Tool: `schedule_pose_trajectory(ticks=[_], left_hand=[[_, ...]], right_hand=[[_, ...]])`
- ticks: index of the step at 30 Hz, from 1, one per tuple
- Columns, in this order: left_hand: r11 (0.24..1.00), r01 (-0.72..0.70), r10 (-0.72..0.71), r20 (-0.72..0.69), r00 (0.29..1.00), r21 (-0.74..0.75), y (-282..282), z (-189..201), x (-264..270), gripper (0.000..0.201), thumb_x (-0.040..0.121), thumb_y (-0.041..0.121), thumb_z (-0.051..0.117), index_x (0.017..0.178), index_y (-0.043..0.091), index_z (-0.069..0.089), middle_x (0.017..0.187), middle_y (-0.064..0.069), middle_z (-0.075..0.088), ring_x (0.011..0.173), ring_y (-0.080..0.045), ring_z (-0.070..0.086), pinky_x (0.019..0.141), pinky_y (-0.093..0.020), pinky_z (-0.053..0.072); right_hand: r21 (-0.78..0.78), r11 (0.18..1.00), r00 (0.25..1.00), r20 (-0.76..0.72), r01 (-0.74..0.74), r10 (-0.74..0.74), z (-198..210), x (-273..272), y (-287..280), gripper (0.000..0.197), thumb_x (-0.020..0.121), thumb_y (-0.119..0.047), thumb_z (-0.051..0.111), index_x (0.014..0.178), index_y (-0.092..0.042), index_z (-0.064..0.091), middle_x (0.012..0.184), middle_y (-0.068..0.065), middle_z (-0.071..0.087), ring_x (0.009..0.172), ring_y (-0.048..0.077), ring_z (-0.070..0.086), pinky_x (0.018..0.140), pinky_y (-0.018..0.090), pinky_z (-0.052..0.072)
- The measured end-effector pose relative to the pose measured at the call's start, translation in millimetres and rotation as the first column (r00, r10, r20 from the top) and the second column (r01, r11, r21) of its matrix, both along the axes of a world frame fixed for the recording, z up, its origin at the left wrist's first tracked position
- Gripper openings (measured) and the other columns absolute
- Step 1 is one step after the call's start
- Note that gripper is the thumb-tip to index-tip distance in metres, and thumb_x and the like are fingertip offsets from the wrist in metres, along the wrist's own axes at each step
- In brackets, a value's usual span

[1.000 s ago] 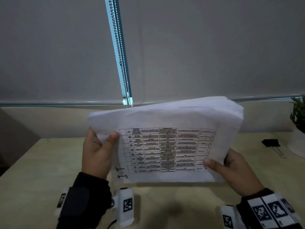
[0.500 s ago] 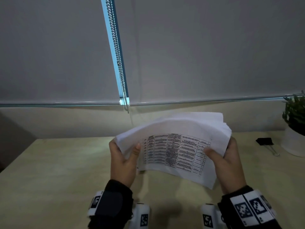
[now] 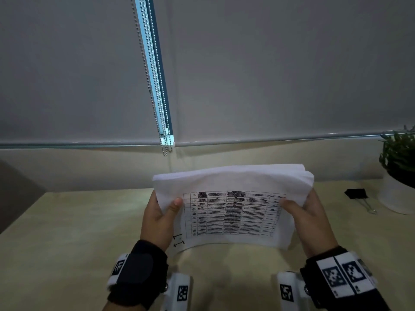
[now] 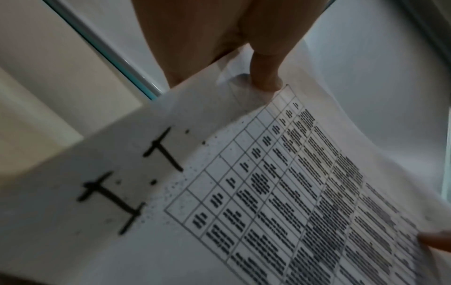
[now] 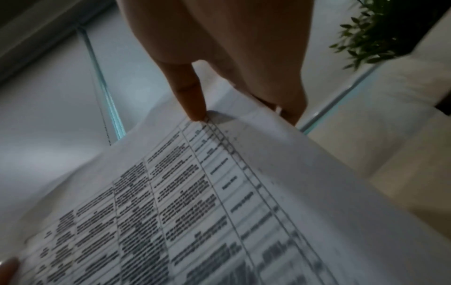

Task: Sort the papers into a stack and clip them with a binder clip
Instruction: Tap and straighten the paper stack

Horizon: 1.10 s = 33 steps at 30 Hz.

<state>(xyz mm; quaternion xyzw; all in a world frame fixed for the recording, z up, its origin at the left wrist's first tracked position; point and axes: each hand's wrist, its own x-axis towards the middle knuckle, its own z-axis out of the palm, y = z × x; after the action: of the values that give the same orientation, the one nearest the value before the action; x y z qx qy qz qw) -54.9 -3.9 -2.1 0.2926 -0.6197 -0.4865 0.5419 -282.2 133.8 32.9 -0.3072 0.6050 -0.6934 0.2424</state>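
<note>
Both hands hold the stack of papers (image 3: 231,212) up off the desk (image 3: 67,232), tilted toward the person, printed table facing up. Left hand (image 3: 158,217) grips the left short edge, thumb pressed on the top sheet, fingers behind and hidden. Right hand (image 3: 307,221) grips the right short edge the same way, thumb on top near the table's last column. Far edge of the stack droops and fans at the right corner, so the sheets are not squared yet.

Binder clip (image 3: 357,195) lies on the desk well to the right, just beside the white pot of a plant (image 3: 399,173), untouched.

Handling, as a judgement: the stack is light but floppy; it sags wherever unsupported, and loose sheets can slide against each other. It is best held at opposite edges with thumb over and fingers under, then tapped on the desk to even the edges. For clipping, one hand should pinch firmly near the corner or edge that takes the clip while the other fetches it. The main risk is sheets slipping out when one hand lets go.
</note>
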Motion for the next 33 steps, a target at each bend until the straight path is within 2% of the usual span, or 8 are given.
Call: schedule_pose_trajectory(ticks=[2, 4, 8, 12, 15, 17, 22, 33], left_hand=[[0.999, -0.026, 0.026, 0.009, 1.0, -0.04, 0, 12, -2, 0.024, 0.086, 0.016, 0.065, 0.105, 0.029, 0.057, 0.094, 0.018, 0.072, 0.087, 0.002, 0.067, 0.07, -0.012, 0.052], [0.988, -0.071, 0.078, 0.047, 0.996, -0.135, 0, 33, -4, 0.024, 0.077, 0.033, 0.065, 0.1, 0.033, 0.056, 0.092, 0.012, 0.071, 0.086, 0.0, 0.066, 0.072, -0.02, 0.054], [0.873, -0.025, 0.149, 0.217, 0.965, -0.488, 16, 90, -21, 0.013, 0.077, 0.026, 0.058, 0.088, 0.029, 0.052, 0.076, 0.017, 0.063, 0.073, 0.002, 0.059, 0.063, -0.013, 0.045], [0.612, -0.193, 0.478, 0.165, 0.863, -0.767, 24, 120, -24, 0.033, 0.074, 0.037, 0.063, 0.101, 0.021, 0.053, 0.095, 0.018, 0.045, 0.096, -0.01, 0.048, 0.082, -0.037, 0.045], [0.706, -0.526, 0.648, 0.134, 0.75, -0.475, 4, 103, -11, 0.102, 0.054, 0.057, 0.075, 0.136, 0.019, 0.028, 0.136, 0.006, 0.032, 0.126, -0.014, 0.029, 0.109, -0.046, 0.029], [0.907, -0.399, 0.416, 0.133, 0.899, -0.137, -3, 88, -11, 0.115, 0.05, 0.053, 0.085, 0.14, 0.017, 0.024, 0.144, -0.006, 0.035, 0.129, -0.024, 0.038, 0.109, -0.049, 0.033], [0.998, -0.03, 0.034, -0.075, 0.997, 0.053, 6, 75, -36, 0.036, 0.085, 0.012, 0.063, 0.12, 0.009, 0.055, 0.105, 0.0, 0.07, 0.1, -0.014, 0.068, 0.087, -0.027, 0.055], [0.999, -0.037, 0.037, 0.0, 0.999, -0.004, 11, 27, -42, 0.031, 0.083, 0.036, 0.068, 0.11, 0.032, 0.054, 0.105, 0.01, 0.07, 0.102, -0.006, 0.064, 0.089, -0.028, 0.051]], right_hand=[[0.048, 0.97, 0.934, -0.285, 0.238, -0.215, 16, 3, 4, 0.056, 0.079, 0.001, 0.066, 0.125, -0.012, 0.037, 0.122, 0.003, 0.049, 0.119, 0.026, 0.048, 0.088, 0.032, 0.048], [-0.092, 0.934, 0.642, -0.703, 0.345, -0.306, 43, 14, 10, 0.075, 0.073, -0.01, 0.071, 0.135, -0.009, 0.03, 0.137, 0.012, 0.035, 0.132, 0.031, 0.031, 0.106, 0.048, 0.033], [0.028, 0.979, 0.19, -0.982, 0.2, -0.01, 86, 28, -1, 0.057, 0.069, -0.021, 0.058, 0.125, -0.017, 0.049, 0.126, 0.006, 0.052, 0.125, 0.03, 0.043, 0.103, 0.039, 0.026], [0.031, 0.998, 0.541, -0.841, 0.054, -0.003, 75, 17, -9, 0.011, 0.08, -0.003, 0.06, 0.081, -0.014, 0.059, 0.066, -0.003, 0.059, 0.062, 0.013, 0.058, 0.058, 0.02, 0.043], [-0.028, 0.997, 0.803, -0.592, 0.066, -0.07, 51, 5, -8, 0.019, 0.081, 0.004, 0.062, 0.087, -0.015, 0.063, 0.075, -0.012, 0.064, 0.069, -0.001, 0.06, 0.063, 0.002, 0.043], [-0.062, 0.996, 0.9, -0.428, 0.06, -0.081, 39, 3, -9, 0.028, 0.081, 0.004, 0.063, 0.087, -0.023, 0.066, 0.078, -0.016, 0.069, 0.081, 0.004, 0.064, 0.078, 0.016, 0.05], [-0.162, 0.986, 0.986, -0.165, -0.032, 0.005, 38, 14, -18, 0.041, 0.083, 0.007, 0.058, 0.101, -0.029, 0.062, 0.101, -0.006, 0.072, 0.096, 0.011, 0.068, 0.082, 0.03, 0.051], [-0.09, 0.992, 0.993, -0.074, 0.088, -0.095, 8, 23, -18, 0.035, 0.084, -0.002, 0.06, 0.105, -0.028, 0.051, 0.107, 0.0, 0.065, 0.1, 0.022, 0.064, 0.09, 0.048, 0.051]])
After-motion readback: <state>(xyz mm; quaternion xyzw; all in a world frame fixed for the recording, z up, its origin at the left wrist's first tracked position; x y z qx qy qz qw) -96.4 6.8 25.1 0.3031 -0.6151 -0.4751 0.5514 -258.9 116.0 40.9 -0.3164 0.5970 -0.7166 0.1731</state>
